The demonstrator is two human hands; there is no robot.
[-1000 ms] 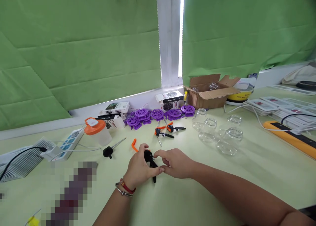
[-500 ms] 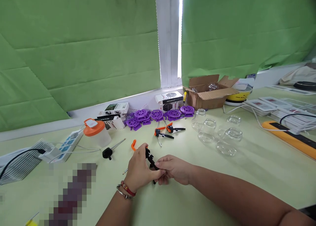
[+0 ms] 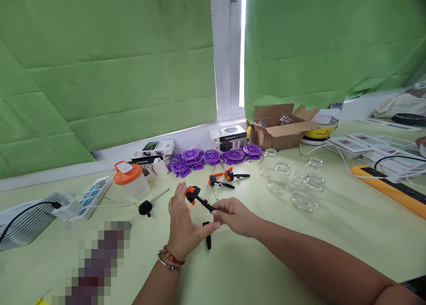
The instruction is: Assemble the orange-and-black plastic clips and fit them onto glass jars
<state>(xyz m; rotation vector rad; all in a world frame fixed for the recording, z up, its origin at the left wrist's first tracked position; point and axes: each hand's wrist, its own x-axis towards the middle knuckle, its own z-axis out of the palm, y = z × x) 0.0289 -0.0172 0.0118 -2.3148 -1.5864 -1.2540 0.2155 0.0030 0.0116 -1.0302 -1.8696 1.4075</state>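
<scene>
A black rod-shaped part with a black-and-orange head point(image 3: 201, 200) is held at a slant above the table. The fingers and thumb of my right hand point(image 3: 234, 216) pinch its lower end. My left hand point(image 3: 184, 223) curves around the head end, fingers against the head and thumb stretched toward my right fingertips. Below the hands, a separate short black piece point(image 3: 207, 238) lies on the table. Two similar black-and-orange parts point(image 3: 222, 181) lie farther back. Left of my hands is a black knob with a metal shaft point(image 3: 146, 207).
Several purple spoked plastic pieces point(image 3: 212, 156) lie by the wall near printed boxes point(image 3: 228, 138). At right stand several clear jars point(image 3: 282, 176) and an open cardboard box point(image 3: 282, 136). An orange-lidded container point(image 3: 133, 180) and a power strip point(image 3: 95, 196) are at left. Another person's hand point(image 3: 421, 141) shows at far right.
The black part has been raised and turned, so its orange-and-black head now shows. My left fingers have moved up and left. More of the short black piece beneath is visible.
</scene>
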